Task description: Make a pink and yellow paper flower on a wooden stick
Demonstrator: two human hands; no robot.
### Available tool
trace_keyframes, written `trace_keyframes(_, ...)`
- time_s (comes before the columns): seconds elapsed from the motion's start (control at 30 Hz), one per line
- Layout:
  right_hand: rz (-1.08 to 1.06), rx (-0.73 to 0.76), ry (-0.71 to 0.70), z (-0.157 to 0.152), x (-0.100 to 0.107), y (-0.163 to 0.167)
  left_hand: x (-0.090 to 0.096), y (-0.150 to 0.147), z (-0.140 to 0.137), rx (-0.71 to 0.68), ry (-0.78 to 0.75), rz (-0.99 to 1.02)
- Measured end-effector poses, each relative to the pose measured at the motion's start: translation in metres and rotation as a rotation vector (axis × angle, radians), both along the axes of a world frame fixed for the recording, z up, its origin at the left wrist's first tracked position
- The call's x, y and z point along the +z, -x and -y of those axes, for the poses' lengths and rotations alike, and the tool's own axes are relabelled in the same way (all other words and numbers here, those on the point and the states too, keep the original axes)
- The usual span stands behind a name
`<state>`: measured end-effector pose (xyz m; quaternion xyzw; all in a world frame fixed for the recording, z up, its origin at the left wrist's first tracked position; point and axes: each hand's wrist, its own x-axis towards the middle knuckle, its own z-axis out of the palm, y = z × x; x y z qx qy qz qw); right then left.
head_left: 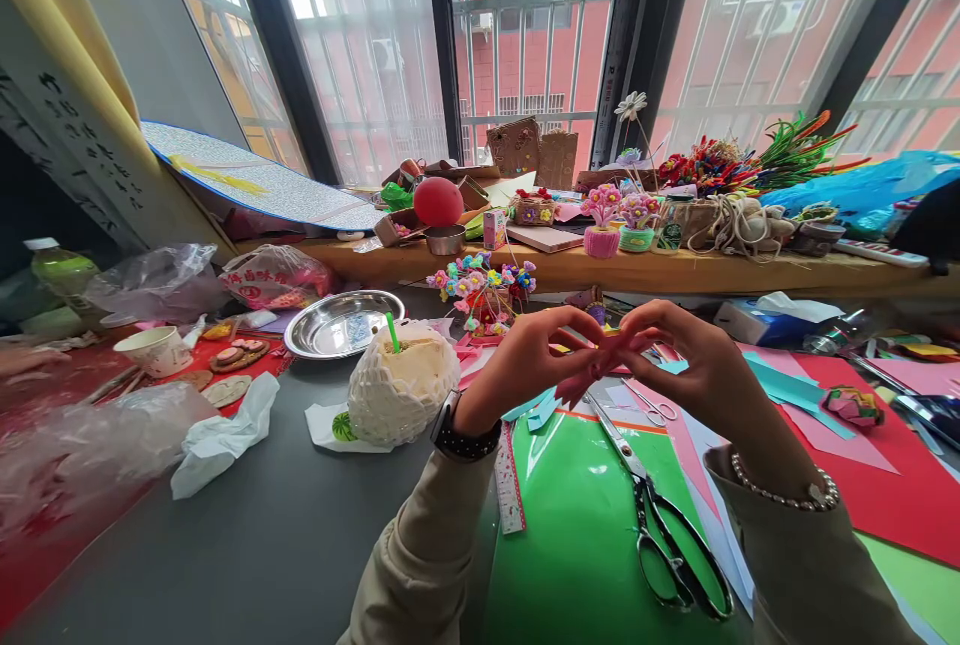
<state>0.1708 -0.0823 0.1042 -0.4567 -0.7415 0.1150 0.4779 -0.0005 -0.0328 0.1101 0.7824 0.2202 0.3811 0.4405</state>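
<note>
My left hand (529,365), with a dark watch on the wrist, is raised over the table in a pinch. Fingertips of my right hand (686,355) meet it, also pinched. Between them is a small dark pink folded paper piece (576,385) with pointed ends hanging down; the fingers cover part of it. Below lie large black-handled scissors (651,505), partly open on a green sheet (570,545). Smaller pink-handled scissors (658,412) lie just beyond them. A ruler (509,485) rests along the green sheet's left edge.
Left of my hands stands a coconut (405,375) with a green straw, beside a metal plate (341,323). Colourful craft flowers (480,290) stand ahead. The wooden sill (360,268) bears a red ball and crafts. Red paper (900,475) covers the right side. Another person's hand (30,357) shows far left.
</note>
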Motion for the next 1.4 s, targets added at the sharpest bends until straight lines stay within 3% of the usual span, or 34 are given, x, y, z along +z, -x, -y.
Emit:
trace_keyframes(0.33,0.073,-0.073,-0.061,0.0021,0.001,0.0028,-0.0004,-0.003,0.0015,0.042,-0.031,-0.031)
trace_keyframes(0.7,0.258,-0.163,-0.226,0.0028,0.0017,0.0051,0.0005,-0.0018,0.0026,0.071,-0.11,-0.085)
trace_keyframes(1.03,0.332,-0.131,-0.26,0.0041,0.0046,0.0009,-0.0004,-0.0004,0.0018,0.09,-0.29,-0.115)
trace_keyframes(1.27,0.325,-0.171,-0.268,0.0044,0.0034,0.0034,0.0035,0.002,0.0044,0.234,-0.553,-0.186)
trace_keyframes(1.4,0.309,-0.184,-0.244,0.005,0.0036,0.0045,0.0038,0.0003,0.006,0.256,-0.6,-0.21)
